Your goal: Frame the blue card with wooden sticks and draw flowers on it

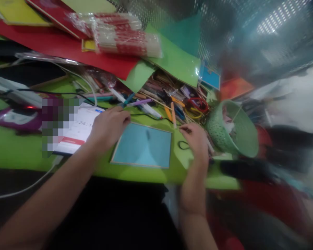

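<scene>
- The left hand point(109, 126) lies knuckles up with its fingers curled under, at the upper left corner of the blue sheet point(143, 146). I cannot tell whether it pinches anything.
- The right hand point(195, 139) sits just right of the sheet with its fingertips drawn together. Blur hides whether anything is between them.
- The blue sheet lies flat on the green table point(15, 152) at the centre of the frame, between the hands and near the front edge.
- A black loop point(183, 145) lies beside the right hand, and a thin black cable point(146, 116) runs just above the sheet.
- Further out are a pile of pens point(159, 102) above, a tilted green basket point(232, 130) at right and a phone point(78, 130) at left.
- Likely risks: a nudge could slide the loose sheet off the front edge. A finger could snag the cable and drag pens onto the sheet. The right wrist could knock the leaning basket.
</scene>
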`<move>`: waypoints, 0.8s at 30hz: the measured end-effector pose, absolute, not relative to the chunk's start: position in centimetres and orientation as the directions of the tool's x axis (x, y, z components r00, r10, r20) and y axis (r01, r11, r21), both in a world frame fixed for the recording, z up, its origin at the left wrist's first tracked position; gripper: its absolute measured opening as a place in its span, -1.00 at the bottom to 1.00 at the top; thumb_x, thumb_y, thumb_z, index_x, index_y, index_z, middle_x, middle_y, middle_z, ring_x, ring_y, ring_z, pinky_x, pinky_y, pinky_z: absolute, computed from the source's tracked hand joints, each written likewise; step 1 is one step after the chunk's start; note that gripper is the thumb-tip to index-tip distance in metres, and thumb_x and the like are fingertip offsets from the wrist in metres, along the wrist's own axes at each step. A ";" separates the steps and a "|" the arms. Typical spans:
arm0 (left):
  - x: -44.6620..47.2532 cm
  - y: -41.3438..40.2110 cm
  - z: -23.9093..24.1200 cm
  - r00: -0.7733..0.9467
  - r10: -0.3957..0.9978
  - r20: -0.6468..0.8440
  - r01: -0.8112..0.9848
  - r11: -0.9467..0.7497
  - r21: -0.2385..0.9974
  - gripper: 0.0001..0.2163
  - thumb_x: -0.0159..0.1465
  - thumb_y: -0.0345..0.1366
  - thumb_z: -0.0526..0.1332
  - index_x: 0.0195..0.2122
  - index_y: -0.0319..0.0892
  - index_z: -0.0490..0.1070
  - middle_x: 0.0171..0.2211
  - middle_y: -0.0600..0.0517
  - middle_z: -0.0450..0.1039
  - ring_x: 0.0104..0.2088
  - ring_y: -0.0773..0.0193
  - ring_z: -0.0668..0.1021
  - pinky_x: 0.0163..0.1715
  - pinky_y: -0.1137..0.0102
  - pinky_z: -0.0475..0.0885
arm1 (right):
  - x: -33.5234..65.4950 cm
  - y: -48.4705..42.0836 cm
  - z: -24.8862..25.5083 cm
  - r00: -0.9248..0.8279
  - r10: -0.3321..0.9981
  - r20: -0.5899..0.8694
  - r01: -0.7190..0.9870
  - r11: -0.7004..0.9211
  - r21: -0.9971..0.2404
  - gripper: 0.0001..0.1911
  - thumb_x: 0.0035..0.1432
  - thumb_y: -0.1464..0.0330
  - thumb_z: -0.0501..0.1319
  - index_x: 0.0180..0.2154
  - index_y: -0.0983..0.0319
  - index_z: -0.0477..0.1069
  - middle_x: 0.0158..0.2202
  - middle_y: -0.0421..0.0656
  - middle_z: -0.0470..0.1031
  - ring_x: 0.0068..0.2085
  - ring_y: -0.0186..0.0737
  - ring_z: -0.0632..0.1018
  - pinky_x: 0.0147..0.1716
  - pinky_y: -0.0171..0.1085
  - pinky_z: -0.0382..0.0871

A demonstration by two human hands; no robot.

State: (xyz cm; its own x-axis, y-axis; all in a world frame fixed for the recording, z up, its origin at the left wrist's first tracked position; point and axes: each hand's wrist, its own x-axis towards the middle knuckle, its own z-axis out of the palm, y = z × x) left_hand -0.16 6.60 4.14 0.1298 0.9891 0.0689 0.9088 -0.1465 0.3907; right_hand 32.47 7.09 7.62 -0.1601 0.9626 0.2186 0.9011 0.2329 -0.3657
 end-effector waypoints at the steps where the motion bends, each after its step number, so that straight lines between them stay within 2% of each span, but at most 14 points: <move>1: -0.1 6.6 4.2 0.128 0.990 0.066 0.911 -0.144 0.387 -0.78 0.40 -0.32 0.10 -0.21 -0.14 0.57 -0.16 -0.09 0.57 -0.18 0.12 0.53 -0.24 0.31 0.41 | 32.5 7.1 7.4 -0.180 0.967 0.180 0.903 0.235 -0.359 -0.88 0.26 0.37 0.31 -0.30 0.14 0.65 -0.26 -0.11 0.66 -0.21 -0.06 0.60 -0.15 -0.10 0.43; 8: -0.1 6.5 4.5 0.122 0.991 0.045 0.920 -0.130 0.368 -0.77 0.41 -0.32 0.09 -0.21 -0.14 0.56 -0.18 -0.08 0.55 -0.19 0.11 0.53 -0.24 0.31 0.39 | 31.1 7.2 6.3 -0.257 0.965 0.049 0.931 0.261 -0.256 -0.87 0.22 0.49 0.34 -0.30 0.15 0.63 -0.24 -0.13 0.64 -0.13 -0.06 0.58 -0.12 -0.12 0.37; 15: -0.1 6.5 4.3 0.108 0.993 0.048 0.923 -0.118 0.367 -0.79 0.41 -0.32 0.11 -0.23 -0.10 0.56 -0.18 -0.06 0.56 -0.18 0.11 0.54 -0.25 0.32 0.38 | 31.0 7.6 5.8 -0.254 0.967 0.034 0.942 0.255 -0.216 -0.88 0.23 0.49 0.34 -0.33 0.15 0.59 -0.26 -0.13 0.61 -0.13 -0.06 0.55 -0.18 -0.15 0.34; 21: 0.0 6.5 4.5 0.106 0.993 0.057 0.919 -0.119 0.376 -0.80 0.41 -0.31 0.12 -0.21 -0.12 0.56 -0.18 -0.06 0.56 -0.20 0.12 0.53 -0.27 0.32 0.39 | 31.1 8.0 5.9 -0.305 0.952 0.013 0.927 0.300 -0.224 -0.89 0.23 0.49 0.32 -0.33 0.18 0.55 -0.25 -0.10 0.57 -0.13 -0.06 0.52 -0.13 -0.14 0.35; 24: 0.0 6.5 4.5 0.099 0.993 0.065 0.919 -0.117 0.377 -0.81 0.41 -0.30 0.14 -0.20 -0.12 0.56 -0.18 -0.06 0.57 -0.21 0.12 0.53 -0.29 0.33 0.39 | 31.5 7.8 6.6 -0.310 0.951 0.011 0.899 0.297 -0.321 -0.91 0.23 0.48 0.29 -0.33 0.20 0.52 -0.25 -0.12 0.56 -0.16 -0.11 0.52 -0.12 -0.16 0.36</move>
